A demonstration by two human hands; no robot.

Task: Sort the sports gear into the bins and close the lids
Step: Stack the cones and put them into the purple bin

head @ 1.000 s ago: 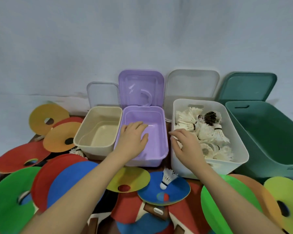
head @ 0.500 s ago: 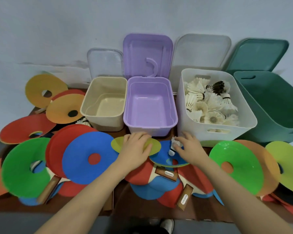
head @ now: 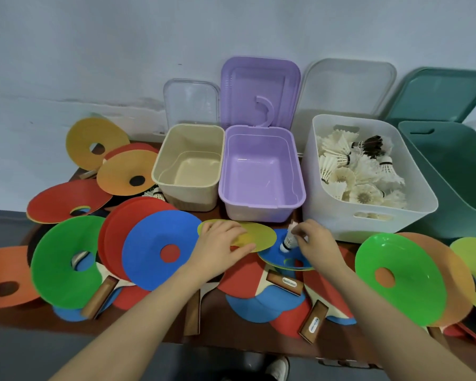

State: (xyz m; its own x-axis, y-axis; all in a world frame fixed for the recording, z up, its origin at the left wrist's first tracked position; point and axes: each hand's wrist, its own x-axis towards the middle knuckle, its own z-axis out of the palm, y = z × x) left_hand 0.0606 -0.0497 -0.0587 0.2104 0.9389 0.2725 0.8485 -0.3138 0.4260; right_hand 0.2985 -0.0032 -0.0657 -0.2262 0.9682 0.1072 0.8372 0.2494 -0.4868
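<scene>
Four bins stand in a row with their lids leaning on the wall behind: a beige bin [head: 188, 185], a purple bin [head: 261, 207], a white bin [head: 368, 213] holding several shuttlecocks [head: 341, 166], and a green bin [head: 456, 199]. My right hand [head: 315, 242] pinches a white shuttlecock [head: 288, 240] just above a blue disc cone [head: 275, 254]. My left hand [head: 220, 247] lies flat with straight fingers on a yellow disc cone [head: 259, 237]. Table tennis paddles [head: 261, 292] lie under the cones.
Flat disc cones in red, blue, green, orange and yellow cover the brown table [head: 248, 334] on both sides. Another shuttlecock [head: 155, 192] peeks out left of the beige bin. The table's front edge runs close to me; a shoe [head: 279, 368] shows below.
Both hands came down from the bin rims to the cones in front. My right hand took hold of the shuttlecock on the blue cone; my left hand settled on the yellow cone.
</scene>
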